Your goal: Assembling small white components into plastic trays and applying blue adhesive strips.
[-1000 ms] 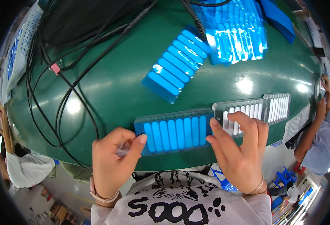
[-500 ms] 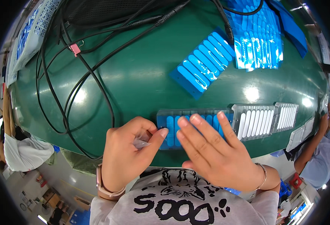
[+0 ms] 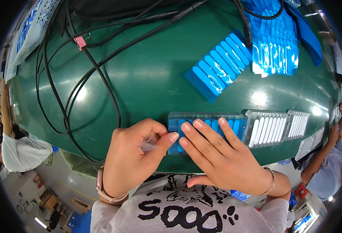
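Note:
My left hand (image 3: 130, 159) is closed beside the left end of a clear tray-like fixture (image 3: 202, 115). Crumpled clear film (image 3: 149, 145) shows inside its curled fingers, while thumb and forefinger meet at the corner of a blue film sheet (image 3: 173, 126). That sheet, marked with rounded strips, lies over the fixture. My right hand (image 3: 229, 161) rests flat on the sheet, fingers stretched out and slightly spread, covering its middle strips. To the right stands a similar clear fixture (image 3: 267, 130) holding white rounded strips, with another fixture (image 3: 298, 124) of white strips beyond it.
A loose blue strip sheet (image 3: 219, 66) lies beyond the fixtures, near a pile of blue sheets (image 3: 275, 50). Black cables (image 3: 112, 58) with a pink clip (image 3: 80, 42) cross the left side. A white basket (image 3: 33, 39) stands far left; a co-worker's arm (image 3: 321, 153) is at right.
My right hand has shifted slightly toward the left end of the blue sheet. My left hand keeps its pinch at the corner. The whole view has shifted a little.

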The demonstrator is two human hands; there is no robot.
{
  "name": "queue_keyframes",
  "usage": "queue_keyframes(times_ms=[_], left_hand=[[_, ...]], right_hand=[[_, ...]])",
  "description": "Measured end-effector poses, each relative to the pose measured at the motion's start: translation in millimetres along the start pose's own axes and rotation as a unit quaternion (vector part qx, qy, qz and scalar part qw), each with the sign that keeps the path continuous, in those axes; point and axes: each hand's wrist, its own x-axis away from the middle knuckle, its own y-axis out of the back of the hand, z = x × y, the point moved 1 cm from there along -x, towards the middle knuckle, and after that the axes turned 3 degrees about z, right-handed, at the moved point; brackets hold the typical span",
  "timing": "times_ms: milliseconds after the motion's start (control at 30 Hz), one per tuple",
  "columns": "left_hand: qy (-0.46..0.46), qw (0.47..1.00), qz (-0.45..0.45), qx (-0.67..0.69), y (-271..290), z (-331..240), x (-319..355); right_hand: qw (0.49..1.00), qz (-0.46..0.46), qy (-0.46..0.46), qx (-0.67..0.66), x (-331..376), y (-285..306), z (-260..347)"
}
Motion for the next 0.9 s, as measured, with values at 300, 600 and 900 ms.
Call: queue_keyframes(times_ms=[300, 600, 900], left_hand=[[0.031, 0.998, 0.045, 0.028, 3.0, -6.6, -0.4], [-0.011, 0.999, -0.004, -0.043, -0.5, -7.8, -0.1], [-0.016, 0.998, 0.012, -0.054, 0.1, -8.3, -4.7]], right_hand=[[0.999, -0.04, -0.021, 0.01, 10.9, 6.2, -7.3], [0.998, 0.0, 0.024, 0.064, 0.9, -4.1, -4.4], [0.997, -0.008, 0.032, -0.072, 4.4, 9.6, -10.7]])
